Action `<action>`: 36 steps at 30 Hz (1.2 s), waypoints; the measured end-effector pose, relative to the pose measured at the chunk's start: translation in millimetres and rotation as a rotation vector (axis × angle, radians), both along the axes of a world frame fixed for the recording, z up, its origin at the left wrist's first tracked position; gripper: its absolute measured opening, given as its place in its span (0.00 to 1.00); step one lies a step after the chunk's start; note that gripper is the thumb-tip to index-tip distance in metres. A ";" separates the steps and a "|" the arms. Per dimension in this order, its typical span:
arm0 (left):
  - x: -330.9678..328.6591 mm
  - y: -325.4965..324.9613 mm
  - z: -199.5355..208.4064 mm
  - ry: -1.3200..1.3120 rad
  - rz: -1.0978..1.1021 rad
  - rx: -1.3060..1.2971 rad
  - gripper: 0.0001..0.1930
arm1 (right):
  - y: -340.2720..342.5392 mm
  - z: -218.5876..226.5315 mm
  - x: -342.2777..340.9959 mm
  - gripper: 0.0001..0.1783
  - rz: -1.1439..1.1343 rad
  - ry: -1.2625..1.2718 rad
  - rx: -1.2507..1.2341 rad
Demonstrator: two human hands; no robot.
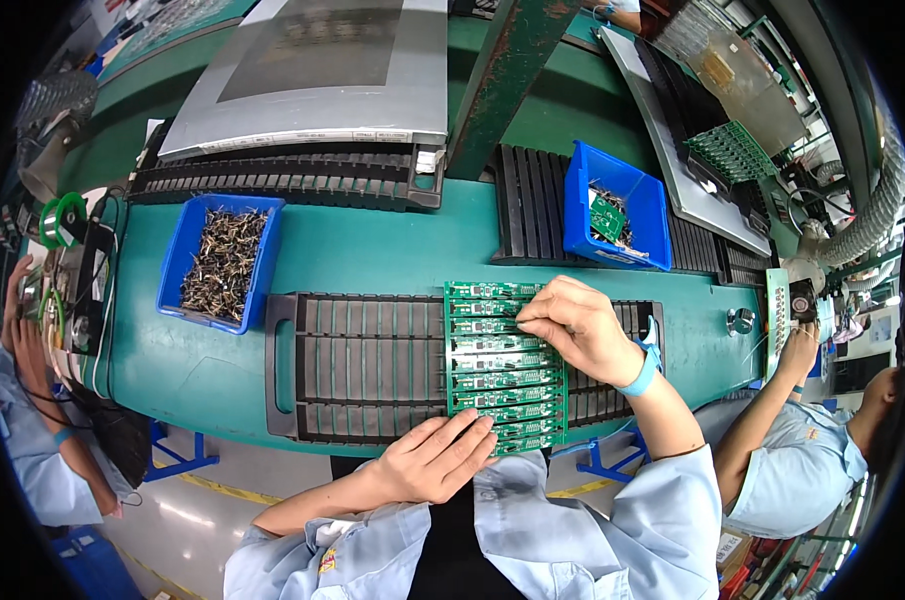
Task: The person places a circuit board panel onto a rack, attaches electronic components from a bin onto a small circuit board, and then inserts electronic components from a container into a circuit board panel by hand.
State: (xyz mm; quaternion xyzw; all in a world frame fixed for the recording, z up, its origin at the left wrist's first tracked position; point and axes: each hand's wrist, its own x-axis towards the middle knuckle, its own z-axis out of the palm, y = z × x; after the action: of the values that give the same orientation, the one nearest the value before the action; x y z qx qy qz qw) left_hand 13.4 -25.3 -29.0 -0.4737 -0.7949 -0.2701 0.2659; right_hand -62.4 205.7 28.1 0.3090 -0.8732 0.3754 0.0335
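Note:
A panel of several joined green circuit boards (pixel 507 381) lies across a black slotted tray (pixel 284 368) in front of me. My left hand (pixel 437 456) rests on the panel's near left edge, its fingers stretched over the boards. Above the panel's far right part, my right hand (pixel 577 328) has thumb and fingertips closed in a pinch. Whatever sits between those fingertips is too small or hidden to make out. A blue band circles the right wrist.
A blue bin (pixel 273 262) of small leaded components stands left of the tray. Another blue bin (pixel 653 222), with components and a green board piece, sits far right on black slotted racks (pixel 522 215). A green post (pixel 502 85) rises behind. People work on both sides.

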 end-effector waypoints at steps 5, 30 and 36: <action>-1.5 -0.2 0.6 0.008 -0.011 -0.005 0.11 | -1.1 -3.8 -1.8 0.05 -0.067 0.018 0.003; -3.0 -1.0 0.2 0.013 -0.025 -0.009 0.11 | -5.8 6.5 -26.9 0.07 0.082 0.335 0.390; -1.2 0.7 1.2 0.001 -0.008 0.016 0.13 | -0.1 0.7 -25.5 0.07 -0.022 0.220 0.188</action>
State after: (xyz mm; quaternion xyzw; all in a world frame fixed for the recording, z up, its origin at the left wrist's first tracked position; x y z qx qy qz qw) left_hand 12.2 -24.6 -27.8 -0.4750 -0.7907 -0.2772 0.2690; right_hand -87.8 205.6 28.8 0.3404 -0.8990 0.2551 0.1042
